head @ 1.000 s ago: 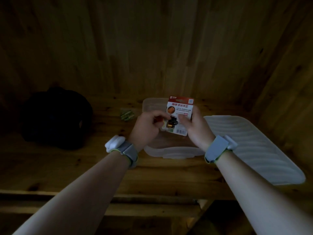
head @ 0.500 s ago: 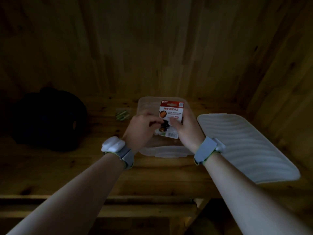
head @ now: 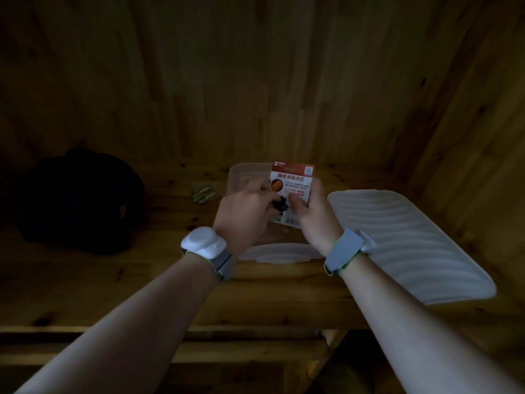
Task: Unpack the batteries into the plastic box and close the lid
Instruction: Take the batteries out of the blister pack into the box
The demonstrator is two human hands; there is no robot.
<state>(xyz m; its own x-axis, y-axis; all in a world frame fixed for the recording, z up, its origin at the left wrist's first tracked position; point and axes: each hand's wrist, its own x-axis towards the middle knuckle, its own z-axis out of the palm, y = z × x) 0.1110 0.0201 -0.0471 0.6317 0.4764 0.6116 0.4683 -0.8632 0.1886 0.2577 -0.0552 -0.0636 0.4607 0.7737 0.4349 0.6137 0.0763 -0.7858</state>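
A red-and-white battery pack (head: 294, 180) is held upright above the clear plastic box (head: 279, 251), which stands open on the wooden shelf. My right hand (head: 315, 216) grips the pack's right edge, thumb on its printed back. My left hand (head: 245, 213) pinches a dark battery (head: 279, 206) at a torn opening low on the card. The white ribbed lid (head: 409, 243) lies flat to the right of the box. A small orange thing (head: 285, 230) shows inside the box below the pack.
A black bag (head: 79, 200) sits at the left of the shelf. Some green batteries (head: 203, 192) lie on the wood left of the box. Wooden walls close in behind and at the right. The shelf's front edge (head: 142, 322) runs below my forearms.
Both hands and the pack shifted slightly left in view. My left fingers stay at the dark battery in the card's opening and have closed further over it.
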